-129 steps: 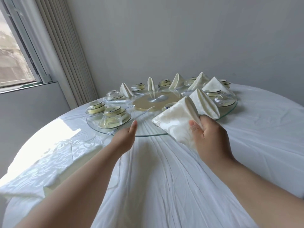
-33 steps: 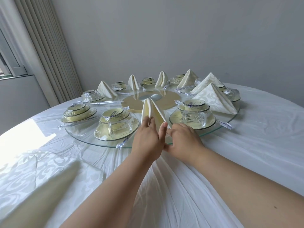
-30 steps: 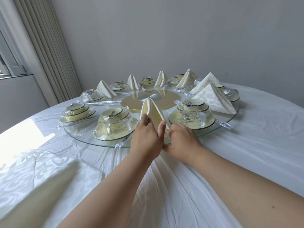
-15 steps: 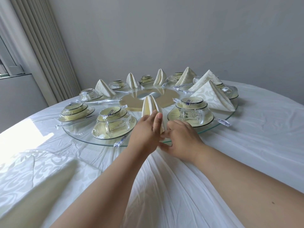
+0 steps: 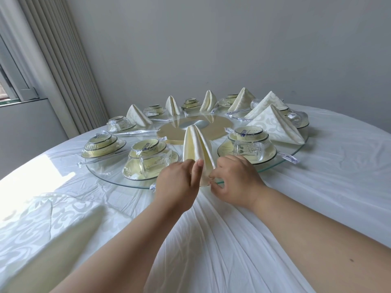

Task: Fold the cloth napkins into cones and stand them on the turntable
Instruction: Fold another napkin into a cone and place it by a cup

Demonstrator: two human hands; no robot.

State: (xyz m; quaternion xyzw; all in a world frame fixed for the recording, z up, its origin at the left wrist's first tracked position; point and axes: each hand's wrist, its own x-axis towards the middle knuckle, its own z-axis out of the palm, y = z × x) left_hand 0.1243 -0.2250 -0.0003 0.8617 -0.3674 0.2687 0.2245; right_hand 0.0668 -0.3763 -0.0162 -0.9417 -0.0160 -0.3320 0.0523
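A cream napkin cone [image 5: 195, 148] stands upright at the near edge of the glass turntable [image 5: 110, 178]. My left hand [image 5: 179, 182] holds its lower left side, fingers and thumb against the cloth. My right hand [image 5: 234, 180] pinches the cone's lower right edge with curled fingers. Several other folded cones stand around the turntable's rim, among them a large one [image 5: 273, 125] at the right and one [image 5: 137, 115] at the far left.
Wrapped place settings of plate, bowl and glass sit left [image 5: 148, 159] and right [image 5: 247, 144] of the held cone; more ring the turntable. Unfolded patterned napkins [image 5: 42, 225] lie at the near left on the white tablecloth [image 5: 232, 240]. Vertical blinds and a window are at left.
The cone, carried in my right hand earlier, now stands on the turntable's near edge. Both hands have closed in on its base and slid slightly lower along it.
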